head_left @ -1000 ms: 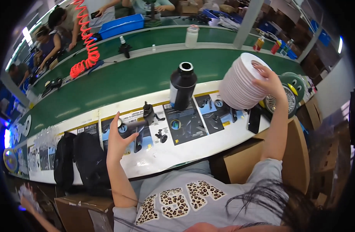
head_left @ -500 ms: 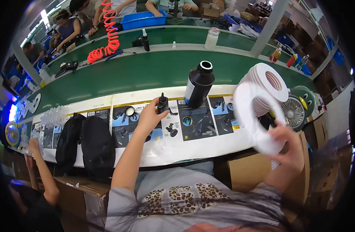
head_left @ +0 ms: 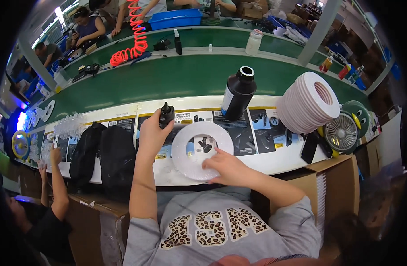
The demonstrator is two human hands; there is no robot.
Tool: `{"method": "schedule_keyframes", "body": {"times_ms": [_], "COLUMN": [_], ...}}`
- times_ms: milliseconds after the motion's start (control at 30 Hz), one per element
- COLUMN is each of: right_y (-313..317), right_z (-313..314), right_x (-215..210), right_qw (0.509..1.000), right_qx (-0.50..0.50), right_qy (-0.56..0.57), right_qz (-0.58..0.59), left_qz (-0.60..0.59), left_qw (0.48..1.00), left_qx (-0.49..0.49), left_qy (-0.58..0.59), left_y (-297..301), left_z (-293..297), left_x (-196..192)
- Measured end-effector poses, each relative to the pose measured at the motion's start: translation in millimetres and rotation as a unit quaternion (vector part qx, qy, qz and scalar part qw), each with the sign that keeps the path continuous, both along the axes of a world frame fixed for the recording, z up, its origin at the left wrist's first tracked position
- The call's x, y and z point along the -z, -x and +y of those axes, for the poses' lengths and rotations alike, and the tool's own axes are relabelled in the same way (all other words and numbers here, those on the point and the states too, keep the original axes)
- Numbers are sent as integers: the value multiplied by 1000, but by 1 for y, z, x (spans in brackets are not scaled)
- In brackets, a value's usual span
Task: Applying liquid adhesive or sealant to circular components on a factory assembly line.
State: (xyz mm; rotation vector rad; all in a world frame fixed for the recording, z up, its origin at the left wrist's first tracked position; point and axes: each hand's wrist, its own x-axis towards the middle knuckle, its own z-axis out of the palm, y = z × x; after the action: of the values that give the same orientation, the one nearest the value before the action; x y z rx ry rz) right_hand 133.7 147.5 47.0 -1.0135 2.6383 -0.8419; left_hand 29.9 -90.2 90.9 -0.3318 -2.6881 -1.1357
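Note:
My left hand (head_left: 151, 138) is wrapped round a small black bottle with a pointed nozzle (head_left: 166, 114), nozzle up. A flat white ring (head_left: 184, 148) is in front of me, over the printed sheets. My right hand (head_left: 230, 168) grips its lower right rim, fingers at the hole and thumb at the outer edge. Whether the ring rests fully on the table cannot be told. Behind it stands a large black bottle (head_left: 239, 95) with its mouth uncapped. A stack of similar white rings (head_left: 296, 108) lies to the right.
Two black pouches (head_left: 117, 155) lie left of my arm, with clear plastic pieces (head_left: 69, 126) beyond. A small fan (head_left: 341, 131) and a phone (head_left: 309, 148) are at the right. A green conveyor belt (head_left: 177, 80) runs behind. A co-worker's arm (head_left: 57, 181) reaches in at the left.
My right hand has brought the white ring from beside the stack leftward to the table in front of me. My left hand, still holding the small bottle, has shifted slightly left.

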Motion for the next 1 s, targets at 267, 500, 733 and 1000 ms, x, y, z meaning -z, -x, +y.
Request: {"method": "schedule_keyframes", "body": {"times_ms": [267, 500, 733, 1000], "right_y": [36, 40, 47, 63], "right_z": [-14, -20, -26, -6], "right_x": [7, 18, 21, 9], "right_qw": [883, 468, 287, 514], "right_qx": [105, 105, 55, 303], "right_qy": [363, 618, 694, 691], "right_qz": [-277, -623, -658, -408], "left_qz": [-32, -26, -38, -18], "left_qw": [975, 938, 902, 958], "left_qx": [198, 341, 425, 232], "left_qy": [-99, -47, -70, -165], "left_y": [-16, -6, 2, 29], "left_z": [4, 29, 41, -2], "left_x": [-15, -32, -23, 15]}}
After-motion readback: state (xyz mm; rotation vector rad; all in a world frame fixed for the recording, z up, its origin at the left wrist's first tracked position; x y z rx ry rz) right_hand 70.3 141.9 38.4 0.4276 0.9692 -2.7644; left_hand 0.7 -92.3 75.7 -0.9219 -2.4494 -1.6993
